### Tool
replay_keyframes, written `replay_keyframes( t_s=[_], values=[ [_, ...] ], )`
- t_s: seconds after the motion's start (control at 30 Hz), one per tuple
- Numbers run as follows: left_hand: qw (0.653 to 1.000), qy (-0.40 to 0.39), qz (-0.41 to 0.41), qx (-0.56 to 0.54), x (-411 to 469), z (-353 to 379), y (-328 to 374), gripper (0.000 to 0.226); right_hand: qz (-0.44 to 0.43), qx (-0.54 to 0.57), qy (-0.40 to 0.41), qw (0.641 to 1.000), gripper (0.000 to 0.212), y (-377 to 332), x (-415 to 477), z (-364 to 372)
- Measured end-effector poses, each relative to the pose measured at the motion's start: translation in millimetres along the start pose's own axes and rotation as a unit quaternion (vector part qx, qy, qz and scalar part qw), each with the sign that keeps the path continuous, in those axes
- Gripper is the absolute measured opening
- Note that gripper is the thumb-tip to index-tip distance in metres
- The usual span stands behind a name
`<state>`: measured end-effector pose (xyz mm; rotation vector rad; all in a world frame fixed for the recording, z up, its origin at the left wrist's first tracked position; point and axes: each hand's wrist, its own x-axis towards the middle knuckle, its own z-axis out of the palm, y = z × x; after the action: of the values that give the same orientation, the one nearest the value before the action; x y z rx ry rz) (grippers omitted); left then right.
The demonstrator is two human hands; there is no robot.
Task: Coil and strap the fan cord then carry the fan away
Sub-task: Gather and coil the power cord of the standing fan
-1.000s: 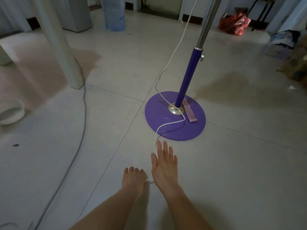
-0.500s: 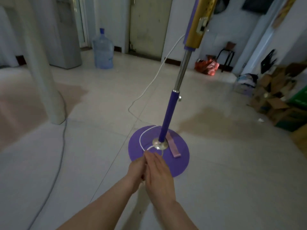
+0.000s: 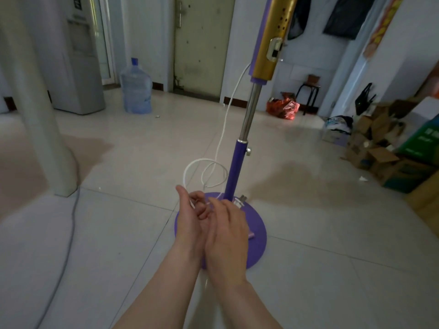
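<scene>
Pale glossy floor tiles (image 3: 332,257) are recorded across the whole room, with a closed door (image 3: 202,43) in the far wall. A large water bottle (image 3: 135,87) stands on the floor left of the door, and a tall grey appliance (image 3: 78,58) is noted further left. A white column (image 3: 35,103) rises at the near left, and a grey cable (image 3: 71,224) runs along the floor past its foot. A red bag (image 3: 282,107) and a dark stool (image 3: 308,89) are seen at the far right of the door. Cardboard boxes (image 3: 380,160) are stacked along the right wall.

The fan stand (image 3: 249,108) is found upright in the middle of the room, on its round purple base (image 3: 257,248). A purple lower tube, a chrome pole and a gold housing are noted in rising order. The fan head is out of view.

The white cord (image 3: 219,141) is seen leaving the gold housing and hanging down left of the pole. Two loose loops are formed in it just above the hands, clear of the floor.

The left hand (image 3: 190,224) is held over the near left edge of the base, thumb raised. Its fingers (image 3: 201,210) are curled, and the cord is gripped between them and the thumb. The right hand (image 3: 229,233) is pressed against the left hand, back towards the camera, fingers reaching towards the cord. Whether the cord is gripped by the right hand cannot be told, as the fingertips are hidden.

A pink strap (image 3: 251,235) lies on the base, largely covered by the right hand.
</scene>
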<state>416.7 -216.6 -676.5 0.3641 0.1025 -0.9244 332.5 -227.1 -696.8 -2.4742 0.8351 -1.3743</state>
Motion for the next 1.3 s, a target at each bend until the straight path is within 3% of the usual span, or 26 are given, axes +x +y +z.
replay_keyframes(
  t_s=[0.07,0.17,0.3,0.43,0.7,0.83,1.03,1.17,1.3],
  values=[
    [0.998,0.025,0.046,0.022,2.4,-1.0,-4.4,0.06,0.056,0.042,0.042,0.997,0.027,4.2,0.6,0.3],
    [0.996,0.002,0.093,0.012,-2.7,-4.0,-11.2,0.067,0.162,0.154,0.11,0.968,0.03,5.0,5.3,-0.1],
    [0.995,-0.042,0.084,-0.027,-10.3,-0.1,-7.3,0.069,0.26,0.275,0.081,0.922,0.031,-9.8,11.4,0.2],
    [0.994,-0.075,0.077,-0.002,-12.5,-0.6,-4.6,0.07,0.239,0.269,0.038,0.932,0.036,-16.6,13.9,1.0],
    [0.985,-0.14,0.033,0.091,-10.0,-6.2,1.4,0.071,0.235,0.258,0.018,0.937,0.023,9.3,24.2,-7.3],
    [0.988,-0.066,0.009,0.138,-8.5,-10.9,19.6,0.073,0.221,0.274,-0.019,0.936,0.034,26.3,30.8,-14.7],
    [0.977,0.045,0.023,0.207,-7.8,-11.3,47.9,0.048,0.22,0.322,-0.151,0.908,0.036,42.5,46.5,-29.1],
    [0.96,0.056,-0.008,0.275,-11.8,-12.4,50.4,0.037,0.17,0.31,-0.292,0.888,0.032,47.5,61.8,-45.7],
    [0.914,0.011,-0.026,0.404,-16.6,-16.9,47.5,0.037,0.128,0.255,-0.328,0.901,0.031,45.8,71.7,-52.0]
  ],
)
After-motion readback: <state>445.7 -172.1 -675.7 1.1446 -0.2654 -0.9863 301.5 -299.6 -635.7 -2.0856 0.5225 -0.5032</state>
